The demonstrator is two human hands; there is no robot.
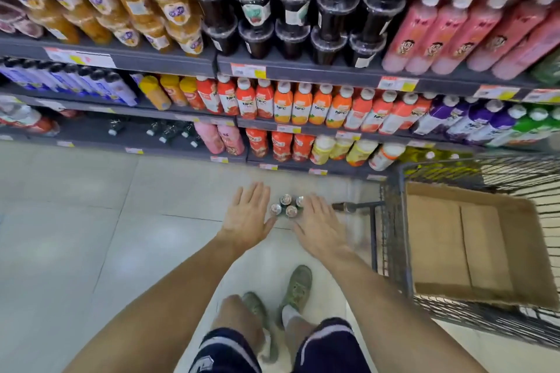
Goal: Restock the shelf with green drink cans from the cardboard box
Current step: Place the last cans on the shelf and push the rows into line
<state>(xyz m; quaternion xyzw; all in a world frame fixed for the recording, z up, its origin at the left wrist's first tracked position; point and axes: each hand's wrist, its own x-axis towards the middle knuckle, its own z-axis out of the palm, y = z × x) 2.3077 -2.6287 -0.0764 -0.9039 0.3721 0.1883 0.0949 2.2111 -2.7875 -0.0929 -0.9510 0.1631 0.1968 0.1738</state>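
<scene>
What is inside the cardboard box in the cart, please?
The box shows only bare bottom flaps, nothing on them. Its left wall may hide a thin strip of the bottom.

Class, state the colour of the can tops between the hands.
Silver can tops, seen in the head view.

Left grip (247,215) and right grip (315,225) press 4 cans (286,206)

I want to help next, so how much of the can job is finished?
Done: the brown cardboard box in the wire shopping cart looks empty, so the cans seem unloaded. In hand: a cluster of four silver-topped green cans is pressed between the flat left hand and right hand. Left: those four are not yet on the grey shelves.
</scene>
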